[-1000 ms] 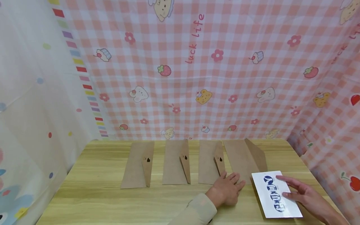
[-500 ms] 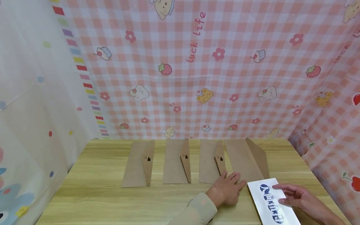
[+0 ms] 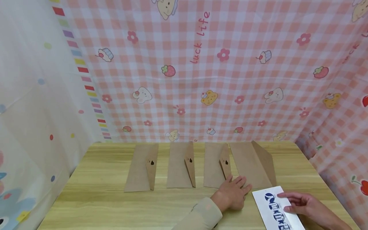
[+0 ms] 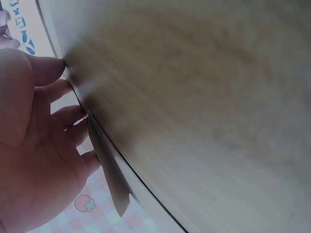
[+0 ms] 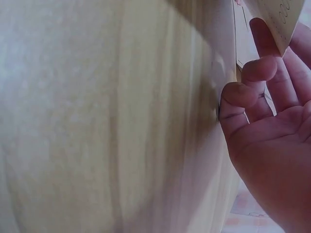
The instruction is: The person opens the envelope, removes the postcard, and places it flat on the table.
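Note:
My right hand (image 3: 311,209) pinches a white card (image 3: 268,207) with dark blue printing by its right side, above the front right of the table. In the right wrist view, a corner of the card (image 5: 278,22) sits between the fingers, and the other fingers curl. Palm down, my left hand (image 3: 231,194) rests with spread fingers by the near corner of the third brown paper envelope (image 3: 213,166). The rightmost envelope (image 3: 248,164) lies beyond the card with its flap (image 3: 264,161) raised open. The card's near end runs out of the head view.
Two more brown envelopes, one at far left (image 3: 138,169) and one beside it (image 3: 178,166), lie on the wooden table (image 3: 115,207), flaps folded over with a small dark mark. A pink checked cloth (image 3: 184,80) hangs behind the table's back edge.
My right hand and the card have moved a little toward me and to the left, uncovering more of the rightmost envelope. My left hand has stayed in place.

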`<control>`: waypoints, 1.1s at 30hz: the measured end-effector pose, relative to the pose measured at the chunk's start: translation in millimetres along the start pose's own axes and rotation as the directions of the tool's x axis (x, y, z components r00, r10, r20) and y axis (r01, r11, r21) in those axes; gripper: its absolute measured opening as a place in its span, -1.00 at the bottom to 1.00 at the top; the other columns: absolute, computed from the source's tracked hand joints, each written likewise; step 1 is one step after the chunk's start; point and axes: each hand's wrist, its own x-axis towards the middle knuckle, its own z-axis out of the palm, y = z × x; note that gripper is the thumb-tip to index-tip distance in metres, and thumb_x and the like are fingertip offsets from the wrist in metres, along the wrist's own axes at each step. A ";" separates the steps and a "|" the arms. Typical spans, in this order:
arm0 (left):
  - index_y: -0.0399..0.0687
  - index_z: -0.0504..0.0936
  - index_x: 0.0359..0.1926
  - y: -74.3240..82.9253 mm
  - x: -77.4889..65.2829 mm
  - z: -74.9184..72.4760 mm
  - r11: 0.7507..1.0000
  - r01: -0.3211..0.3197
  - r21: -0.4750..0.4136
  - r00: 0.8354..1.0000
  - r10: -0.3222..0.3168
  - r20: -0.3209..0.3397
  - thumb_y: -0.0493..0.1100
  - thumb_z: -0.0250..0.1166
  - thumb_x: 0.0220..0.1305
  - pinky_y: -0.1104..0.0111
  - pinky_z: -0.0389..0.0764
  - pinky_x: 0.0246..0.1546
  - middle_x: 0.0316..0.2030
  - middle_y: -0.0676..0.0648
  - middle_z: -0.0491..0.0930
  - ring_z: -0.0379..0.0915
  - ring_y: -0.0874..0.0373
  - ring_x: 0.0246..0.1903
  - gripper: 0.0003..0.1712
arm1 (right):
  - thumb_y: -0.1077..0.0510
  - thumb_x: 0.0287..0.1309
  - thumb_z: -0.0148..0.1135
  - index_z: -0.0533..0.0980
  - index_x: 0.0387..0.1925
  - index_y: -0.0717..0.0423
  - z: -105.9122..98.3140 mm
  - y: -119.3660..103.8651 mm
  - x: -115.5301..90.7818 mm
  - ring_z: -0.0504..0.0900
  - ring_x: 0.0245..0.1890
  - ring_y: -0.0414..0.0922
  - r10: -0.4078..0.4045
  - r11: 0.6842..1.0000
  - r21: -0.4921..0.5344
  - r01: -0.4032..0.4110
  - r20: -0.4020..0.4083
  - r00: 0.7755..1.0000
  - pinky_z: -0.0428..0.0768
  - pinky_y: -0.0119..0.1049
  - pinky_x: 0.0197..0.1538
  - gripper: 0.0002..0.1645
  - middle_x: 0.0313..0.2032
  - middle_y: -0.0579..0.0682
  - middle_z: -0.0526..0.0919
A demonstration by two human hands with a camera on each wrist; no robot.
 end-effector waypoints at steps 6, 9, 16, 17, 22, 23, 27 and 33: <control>0.62 -0.07 0.52 -0.8 0.7 -0.1 1.000 -0.002 -0.006 1.000 0.002 0.003 0.17 -0.25 0.53 0.35 -0.04 0.47 0.53 0.33 -0.12 -0.25 0.43 0.50 -0.40 | 0.37 0.36 0.09 0.57 0.18 0.01 1.7 1.9 1.2 0.66 -0.14 -0.29 -0.033 0.999 0.006 0.033 0.023 0.999 0.64 -0.40 -0.12 -0.56 -0.09 -0.19 0.74; 0.62 -0.07 0.52 -1.4 0.6 0.4 1.000 -0.002 -0.014 1.000 0.002 0.003 0.16 -0.25 0.53 0.35 -0.05 0.48 0.53 0.32 -0.12 -0.25 0.43 0.50 -0.40 | 0.42 0.34 0.08 0.55 0.18 0.12 3.1 5.1 3.0 0.66 -0.16 -0.29 -0.104 0.995 -0.001 0.104 0.038 0.994 0.64 -0.39 -0.16 -0.56 -0.13 -0.11 0.74; 0.61 -0.09 0.52 -2.7 0.1 0.5 1.000 0.000 -0.027 1.000 0.000 0.009 0.16 -0.24 0.53 0.34 -0.06 0.48 0.53 0.32 -0.12 -0.26 0.42 0.50 -0.40 | 0.43 0.24 0.20 0.55 0.09 0.27 7.8 10.1 6.7 0.45 -0.50 -0.28 -0.186 0.970 -0.168 0.177 -0.036 0.982 0.33 -0.26 -0.56 -0.62 -0.43 -0.17 0.51; 0.61 -0.09 0.52 -2.9 0.0 0.4 1.000 0.000 -0.026 1.000 0.000 0.008 0.16 -0.24 0.53 0.34 -0.06 0.48 0.53 0.32 -0.12 -0.26 0.43 0.50 -0.40 | 0.43 0.22 0.22 0.55 0.07 0.30 8.5 9.8 7.4 0.40 -0.53 -0.24 -0.188 0.966 -0.192 0.176 -0.049 0.981 0.26 -0.21 -0.58 -0.63 -0.46 -0.15 0.45; 0.60 -0.06 0.52 -2.9 -0.5 -0.7 1.000 -0.005 -0.028 1.000 0.005 -0.004 0.16 -0.22 0.53 0.34 -0.05 0.48 0.53 0.31 -0.10 -0.24 0.42 0.50 -0.40 | 0.36 0.16 0.32 0.54 0.03 0.37 12.3 6.3 10.4 0.32 -0.57 -0.20 -0.157 0.956 -0.263 0.128 -0.094 0.983 0.22 -0.21 -0.59 -0.62 -0.47 -0.12 0.39; 0.60 -0.05 0.52 -2.8 -0.7 -0.9 1.000 -0.006 -0.030 1.000 0.006 -0.006 0.16 -0.22 0.53 0.34 -0.04 0.48 0.53 0.31 -0.10 -0.24 0.42 0.50 -0.40 | 0.35 0.15 0.33 0.54 0.02 0.37 12.8 5.7 11.0 0.33 -0.56 -0.22 -0.149 0.956 -0.269 0.118 -0.098 0.984 0.21 -0.21 -0.59 -0.62 -0.47 -0.13 0.39; 0.59 -0.05 0.52 -2.1 -1.4 -2.1 0.999 -0.011 -0.032 1.000 0.011 -0.007 0.17 -0.21 0.52 0.34 -0.04 0.48 0.53 0.30 -0.09 -0.23 0.41 0.50 -0.39 | 0.35 0.15 0.33 0.52 0.01 0.40 12.9 5.5 12.4 0.36 -0.52 -0.27 -0.151 0.954 -0.276 0.121 -0.088 0.985 0.23 -0.22 -0.57 -0.62 -0.46 -0.10 0.38; 0.61 -0.06 0.52 -1.3 -1.4 -1.4 0.999 -0.010 -0.035 1.000 0.010 0.003 0.17 -0.20 0.52 0.34 -0.05 0.48 0.53 0.32 -0.11 -0.24 0.42 0.50 -0.39 | 0.39 0.17 0.30 0.50 0.02 0.41 10.7 6.1 12.5 0.40 -0.49 -0.30 -0.165 0.961 -0.230 0.152 -0.039 0.986 0.24 -0.19 -0.56 -0.63 -0.47 -0.04 0.38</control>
